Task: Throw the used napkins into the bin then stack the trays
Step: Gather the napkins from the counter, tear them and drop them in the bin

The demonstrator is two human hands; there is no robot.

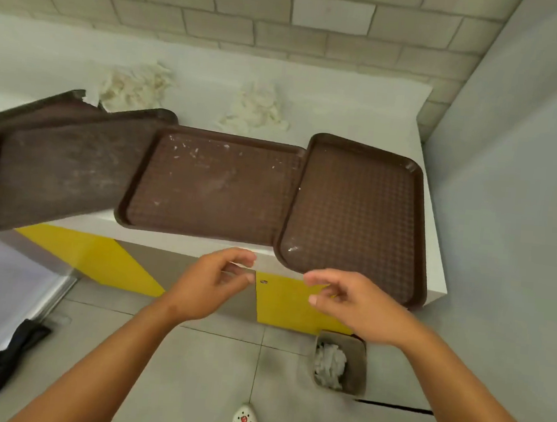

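Bare hands over floor bin, trays and napkins beyond.
Small brown bin (341, 362) on tiled floor held white crumpled napkins; left hand (208, 283) and right hand (351, 303) hovered loosely curled, holding nothing; brown plastic trays (212, 185) overhung white counter (434, 258) edge; two used-napkin piles (255, 109) lay behind.
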